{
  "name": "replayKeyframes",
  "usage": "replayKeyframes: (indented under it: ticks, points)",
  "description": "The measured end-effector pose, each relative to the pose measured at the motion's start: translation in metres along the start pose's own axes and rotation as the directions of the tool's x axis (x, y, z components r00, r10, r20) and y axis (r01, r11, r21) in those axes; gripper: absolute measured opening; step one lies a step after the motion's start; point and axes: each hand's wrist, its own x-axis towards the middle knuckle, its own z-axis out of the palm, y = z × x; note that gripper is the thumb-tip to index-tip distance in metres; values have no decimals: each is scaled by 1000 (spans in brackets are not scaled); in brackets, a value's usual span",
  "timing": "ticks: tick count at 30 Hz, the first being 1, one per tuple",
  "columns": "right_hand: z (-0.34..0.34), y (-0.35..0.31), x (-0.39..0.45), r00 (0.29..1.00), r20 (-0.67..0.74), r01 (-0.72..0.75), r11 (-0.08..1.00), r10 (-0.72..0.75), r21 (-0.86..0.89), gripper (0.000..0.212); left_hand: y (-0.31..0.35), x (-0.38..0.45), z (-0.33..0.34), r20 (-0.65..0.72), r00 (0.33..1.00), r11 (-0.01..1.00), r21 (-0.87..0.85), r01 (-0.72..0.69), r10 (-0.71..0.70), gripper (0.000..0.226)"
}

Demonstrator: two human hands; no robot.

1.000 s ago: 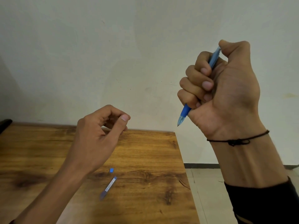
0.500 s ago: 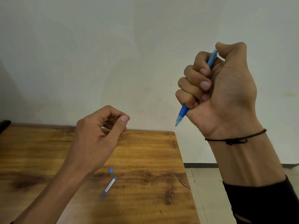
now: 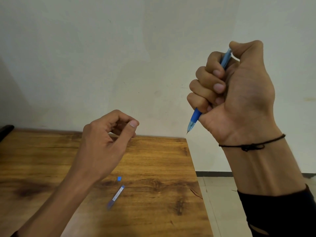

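**Q:** What is showing at the left of the figure?

**A:** A dark, rounded object (image 3: 6,132), cut off by the frame and too little seen to identify, is sitting at the far left corner of the tabletop (image 3: 42,159). The tabletop is a flat slab with a warm brown wood grain and dark knots. The left hand (image 3: 106,144) is hovering above its middle, fingers curling inward and the thumb tip lying against them. Whether it is pinching anything thin cannot be told.

**Q:** What is lying beside that hand?

**A:** A small blue square cap (image 3: 119,178) is lying on the tabletop, right of the left wrist. Just beside it, nearer the front edge, a slim translucent blue lead case (image 3: 116,196) with a pale label is lying at a slant. Both are showing in full.

**Q:** Where is the pencil?

**A:** The mechanical pencil (image 3: 196,115), smooth blue plastic with a clear tapering tip, is hanging in the air just beyond the tabletop's right edge, tip pointing down and leftward. The right hand (image 3: 242,93) is wrapping it in a fist, four fingers curling round the barrel and the thumb pressing on its top end. The fingers are hiding most of the barrel. A thin knotted black cord (image 3: 251,146) is circling the wrist above a black sleeve (image 3: 282,216). Behind, a plain pale wall (image 3: 85,57) is meeting a tiled floor (image 3: 222,202).
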Motion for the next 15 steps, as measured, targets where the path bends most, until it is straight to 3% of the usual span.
replayKeyframes:
  ticks: [10, 15]
  points:
    - [-3, 2, 3, 1000, 17, 0, 1000, 0, 17, 55, -2, -1, 0, 14, 1000, 1000, -18, 7, -7, 30]
    - [-17, 15, 17, 997, 8, -78, 996, 78, -38, 46, -7, -1, 1, 23, 999, 999, -3, 37, -37, 12]
